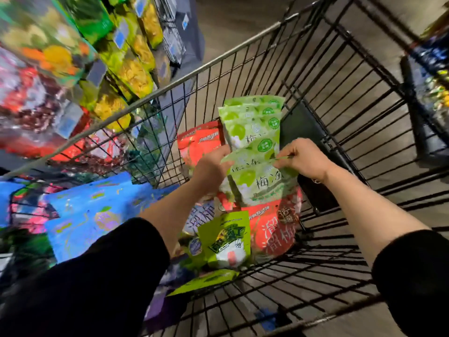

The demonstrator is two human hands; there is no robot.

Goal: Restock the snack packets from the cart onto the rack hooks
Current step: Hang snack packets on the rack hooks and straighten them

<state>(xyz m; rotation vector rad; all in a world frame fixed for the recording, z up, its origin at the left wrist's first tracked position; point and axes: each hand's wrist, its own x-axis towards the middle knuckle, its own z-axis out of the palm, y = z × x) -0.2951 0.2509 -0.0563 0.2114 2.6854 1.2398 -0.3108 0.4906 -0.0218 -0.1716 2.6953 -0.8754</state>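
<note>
Over the black wire cart [323,132] I hold a fanned stack of light green snack packets [252,132]. My left hand [211,166] grips the stack's left edge. My right hand [302,159] pinches the right edge of one green packet in the stack. Below them in the cart lie red packets [274,229], a lime green packet [226,239] and blue packets [97,210]. The rack [73,69] at the left carries hanging packets in yellow, green and red, blurred.
The cart's metal rim [170,83] runs between me and the rack. A dark panel [303,132] stands inside the cart behind the green stack. Another display with dark packets [427,69] is at the far right. Wood-look floor shows beyond the cart.
</note>
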